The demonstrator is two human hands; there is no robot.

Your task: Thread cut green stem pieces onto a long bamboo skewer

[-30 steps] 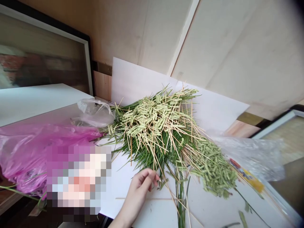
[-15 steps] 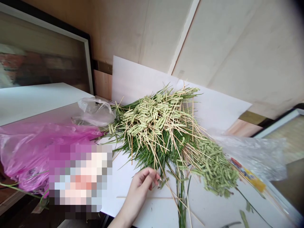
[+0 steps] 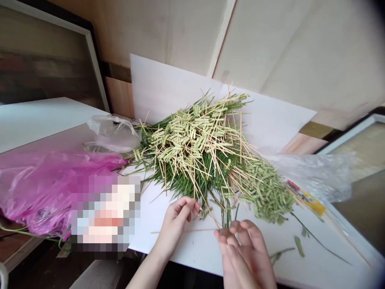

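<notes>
My left hand [image 3: 182, 214] is at the near edge of the pile, its thumb and forefinger pinched together; anything between them is too small to make out. To its right, my right hand [image 3: 245, 253] has its thumb and forefinger drawn together, the other fingers curved. A thin wooden stick [image 3: 207, 206] runs from the pile down to its fingertips; whether they grip it I cannot tell. The pile bears many thin sticks tipped with short pale-green stem pieces [image 3: 195, 124], over long green leaves [image 3: 186, 182]. Loose green pieces [image 3: 270, 192] are heaped at its right.
A pink plastic bag [image 3: 57, 184] and a clear bag [image 3: 116, 132] lie on the left. Clear plastic wrap [image 3: 319, 176] and a yellow-labelled packet [image 3: 313, 202] are at the right. White boards [image 3: 168, 88] stand behind the pile on the white table [image 3: 198, 257]. One patch at left is pixelated.
My right hand has come into view from below, beside my left hand. The left hand keeps its pinch near the pile. The camera view has shifted slightly.
</notes>
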